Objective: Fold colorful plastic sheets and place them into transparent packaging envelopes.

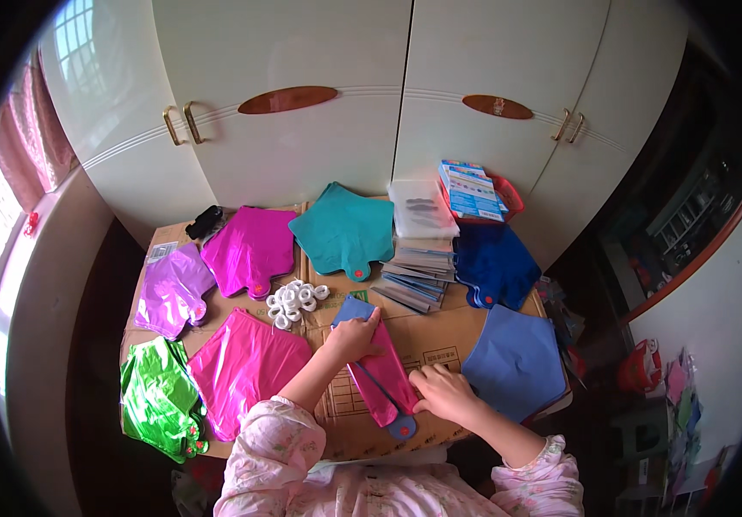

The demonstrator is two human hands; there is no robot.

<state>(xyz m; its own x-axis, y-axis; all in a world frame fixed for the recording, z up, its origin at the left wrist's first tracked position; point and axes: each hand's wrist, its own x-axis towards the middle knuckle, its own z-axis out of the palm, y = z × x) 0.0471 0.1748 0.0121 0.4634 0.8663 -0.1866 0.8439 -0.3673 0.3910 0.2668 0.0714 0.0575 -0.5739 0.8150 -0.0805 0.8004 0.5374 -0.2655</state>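
Folded foil balloons, a pink one [379,390] and a blue one [402,426] layered together in a long narrow strip, lie on the cardboard in front of me. My left hand [355,338] presses on the strip's far part, index finger stretched out and thumb apart. At its near right edge, my right hand [444,392] has its fingers curled and pinching the pink foil. A flat blue foil balloon [516,362] lies just right of that hand. Left of my left forearm is a pile of flat pink foil balloons [246,366].
Around the cardboard [302,431] lie green [160,396], lilac [173,289], magenta [250,250], teal [345,228] and dark blue [496,263] foil balloons. White ribbon coils [292,302], a stack of folded silvery pieces [414,276], clear bags [423,209] and a red basket [507,196] stand farther back.
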